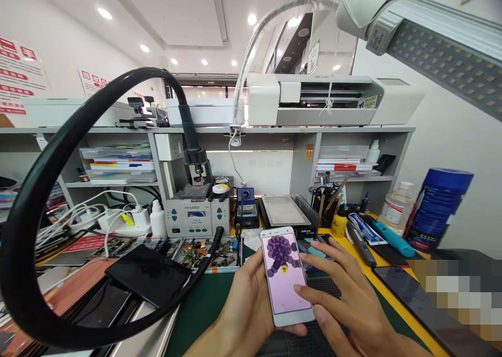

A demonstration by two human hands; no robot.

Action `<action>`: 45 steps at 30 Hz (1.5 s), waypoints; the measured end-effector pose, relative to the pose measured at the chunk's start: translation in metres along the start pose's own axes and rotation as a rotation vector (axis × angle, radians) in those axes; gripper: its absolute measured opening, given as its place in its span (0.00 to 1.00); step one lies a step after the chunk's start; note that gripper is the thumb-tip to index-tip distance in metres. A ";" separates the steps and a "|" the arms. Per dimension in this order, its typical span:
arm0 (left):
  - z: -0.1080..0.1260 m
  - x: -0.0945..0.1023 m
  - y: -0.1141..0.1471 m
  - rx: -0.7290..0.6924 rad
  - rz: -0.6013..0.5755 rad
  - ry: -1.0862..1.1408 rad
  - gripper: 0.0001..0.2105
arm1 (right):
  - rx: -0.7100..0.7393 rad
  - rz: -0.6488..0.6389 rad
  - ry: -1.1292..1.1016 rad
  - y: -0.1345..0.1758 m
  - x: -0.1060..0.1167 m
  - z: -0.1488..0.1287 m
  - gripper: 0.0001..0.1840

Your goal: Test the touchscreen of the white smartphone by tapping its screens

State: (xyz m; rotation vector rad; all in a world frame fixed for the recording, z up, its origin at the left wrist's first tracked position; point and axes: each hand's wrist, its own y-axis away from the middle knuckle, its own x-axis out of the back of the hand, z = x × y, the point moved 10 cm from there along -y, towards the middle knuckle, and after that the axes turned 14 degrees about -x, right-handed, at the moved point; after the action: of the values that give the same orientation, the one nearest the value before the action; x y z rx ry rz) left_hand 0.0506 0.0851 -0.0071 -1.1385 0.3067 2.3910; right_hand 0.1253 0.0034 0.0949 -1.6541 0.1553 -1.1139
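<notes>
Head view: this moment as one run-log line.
left hand: holding white phone | right hand: open, index fingertip at screen, contact unclear | screen: lit, purple circles | below: green mat

electronics repair workshop | soldering station (196,217) | parts tray (231,269) | gooseneck lamp (443,51)

The white phone (282,279) looks smooth and glossy, the black hose (19,216) rubbery, the gooseneck (250,46) ribbed metal.
</notes>
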 end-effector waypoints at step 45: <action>-0.001 -0.004 0.002 -0.020 -0.060 0.096 0.37 | 0.035 -0.155 0.080 0.002 -0.021 -0.007 0.20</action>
State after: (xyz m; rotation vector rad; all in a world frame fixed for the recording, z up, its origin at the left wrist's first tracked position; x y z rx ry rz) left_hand 0.0524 0.0815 -0.0051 -1.2564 0.2763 2.2968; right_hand 0.1098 0.0102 0.0811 -1.6127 0.0596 -1.2940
